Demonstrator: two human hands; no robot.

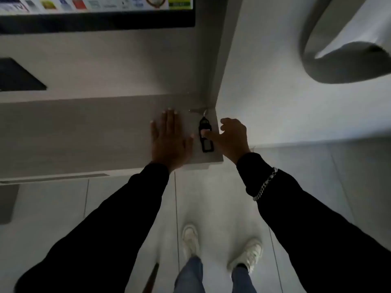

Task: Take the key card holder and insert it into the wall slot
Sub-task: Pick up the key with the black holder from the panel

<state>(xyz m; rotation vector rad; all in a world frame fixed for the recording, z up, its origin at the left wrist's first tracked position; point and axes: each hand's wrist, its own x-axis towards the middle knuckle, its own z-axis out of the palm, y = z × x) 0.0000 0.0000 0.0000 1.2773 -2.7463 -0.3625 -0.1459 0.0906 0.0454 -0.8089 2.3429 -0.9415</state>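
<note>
The key card holder (205,134) is lying flat near the right-hand end of the table (84,132), close to the corner where the wall (275,92) is meeting it, with a metal ring at its far end. A slip is being risked here: the holder is thin and is sitting flush on a smooth top, so it is likely to be pushed along the surface rather than lifted if it is only being pressed from above. Since it is resting near the table's right edge, it could be nudged off onto the floor (211,197). No wall slot is being shown clearly in this view, so its position cannot be told.

The right hand (231,137) is being held partly open, fingers loosely curled, with one fingertip being laid on the middle of the holder; nothing is being gripped yet. The left hand (169,138) is being spread fully open, palm down, flat on the table just beside the holder, and nothing is being held by it.
</note>
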